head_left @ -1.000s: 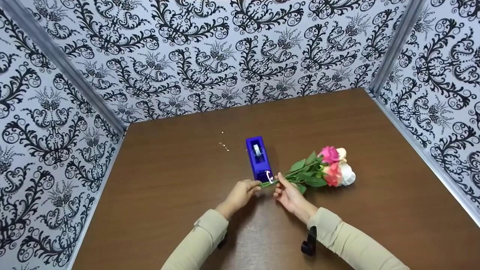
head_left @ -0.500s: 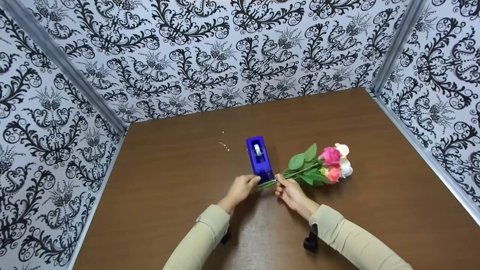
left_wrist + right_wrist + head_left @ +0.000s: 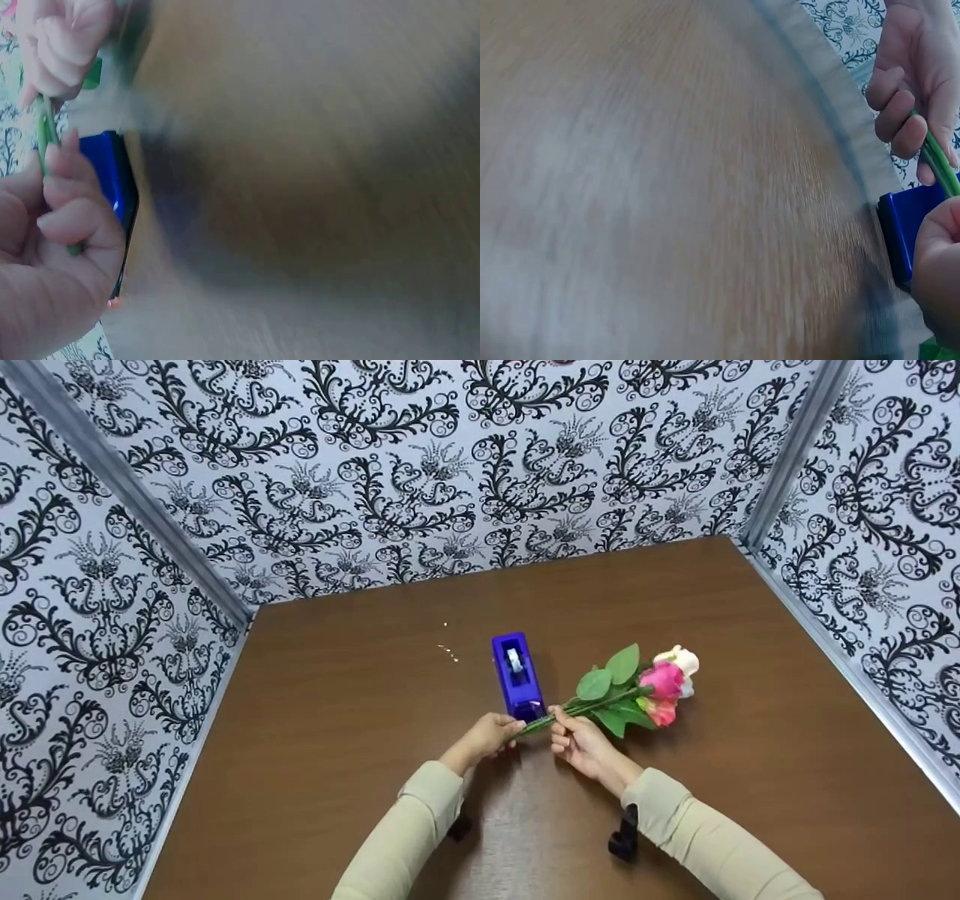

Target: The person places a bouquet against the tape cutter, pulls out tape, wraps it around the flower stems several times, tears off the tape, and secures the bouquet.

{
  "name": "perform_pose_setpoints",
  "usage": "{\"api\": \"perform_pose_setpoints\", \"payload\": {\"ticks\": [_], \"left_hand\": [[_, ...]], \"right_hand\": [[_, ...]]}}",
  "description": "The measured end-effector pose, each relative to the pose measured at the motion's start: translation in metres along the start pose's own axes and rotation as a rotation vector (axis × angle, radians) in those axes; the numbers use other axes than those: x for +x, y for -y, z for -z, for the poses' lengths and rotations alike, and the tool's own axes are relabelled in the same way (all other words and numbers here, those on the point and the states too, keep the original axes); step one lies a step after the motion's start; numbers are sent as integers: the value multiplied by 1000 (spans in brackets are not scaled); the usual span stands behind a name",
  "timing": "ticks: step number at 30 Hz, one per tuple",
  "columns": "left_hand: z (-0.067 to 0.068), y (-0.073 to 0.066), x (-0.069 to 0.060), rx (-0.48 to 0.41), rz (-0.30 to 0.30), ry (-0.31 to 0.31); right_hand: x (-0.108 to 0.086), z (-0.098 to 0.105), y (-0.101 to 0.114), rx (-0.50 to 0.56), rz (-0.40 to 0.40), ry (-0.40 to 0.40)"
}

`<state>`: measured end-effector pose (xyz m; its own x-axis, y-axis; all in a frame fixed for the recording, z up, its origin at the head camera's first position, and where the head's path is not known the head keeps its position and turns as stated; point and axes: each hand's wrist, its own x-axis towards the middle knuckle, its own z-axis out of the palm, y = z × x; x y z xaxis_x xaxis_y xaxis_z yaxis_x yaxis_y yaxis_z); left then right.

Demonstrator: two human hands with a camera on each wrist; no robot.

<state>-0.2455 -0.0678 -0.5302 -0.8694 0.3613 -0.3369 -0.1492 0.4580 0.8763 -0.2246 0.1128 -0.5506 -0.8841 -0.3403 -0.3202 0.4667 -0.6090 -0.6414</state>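
A bunch of artificial roses, pink, coral and white [image 3: 663, 681], lies toward the right with green leaves [image 3: 622, 664] along its stems [image 3: 536, 724]. My left hand [image 3: 487, 736] pinches the stem ends, and in the left wrist view its fingers [image 3: 71, 217] curl round them. Farther up the stems, my right hand [image 3: 589, 748] grips the bunch between thumb and fingers; the right wrist view shows part of this hand [image 3: 939, 274]. Just beyond the stems stands a blue tape dispenser [image 3: 517, 679] with a roll of clear tape [image 3: 514, 660] in it.
Small pale specks [image 3: 448, 652] are scattered on the brown table [image 3: 337, 697] left of the dispenser. Patterned panels [image 3: 420, 472] with metal edge strips [image 3: 847, 667] enclose the table at the back and both sides. Black straps hang below both sleeves.
The rose heads have turned and shifted slightly up and left. The loose white strip seen near the dispenser's front a second ago no longer stands out. Both hands stay on the stems.
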Motion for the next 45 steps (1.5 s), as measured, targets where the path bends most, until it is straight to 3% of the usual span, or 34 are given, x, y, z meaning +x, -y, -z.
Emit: {"api": "perform_pose_setpoints", "payload": {"ticks": [6,9,12,14,17,22,25,29,34,38,45], "left_hand": [[-5,7,-1,125,-227,-152],[-7,9,-2,155,-287,-206],[-9,10,-2,141,-307,-255],[-9,12,-1,82,-290,-276],[-8,14,-2,-62,-199,-280],[-5,20,-6,-228,-35,-182],[-4,22,-8,-308,-5,-103],[-3,22,-5,-375,-19,-75],[-3,22,-3,-291,-67,-129],[-2,20,-4,-182,-151,-189],[-2,16,-8,6,-296,-299]], "right_hand": [[3,-9,-4,-10,64,-180],[4,-12,-5,-38,90,-230],[5,-14,-3,-37,85,-231],[5,-15,-1,-15,68,-213],[4,-15,3,14,39,-179],[2,-13,7,6,8,-137],[3,-11,8,10,-3,-127],[5,-10,6,18,-3,-146],[7,-12,1,6,20,-207],[8,-14,-2,0,54,-260],[9,-16,2,-28,70,-242]]}}
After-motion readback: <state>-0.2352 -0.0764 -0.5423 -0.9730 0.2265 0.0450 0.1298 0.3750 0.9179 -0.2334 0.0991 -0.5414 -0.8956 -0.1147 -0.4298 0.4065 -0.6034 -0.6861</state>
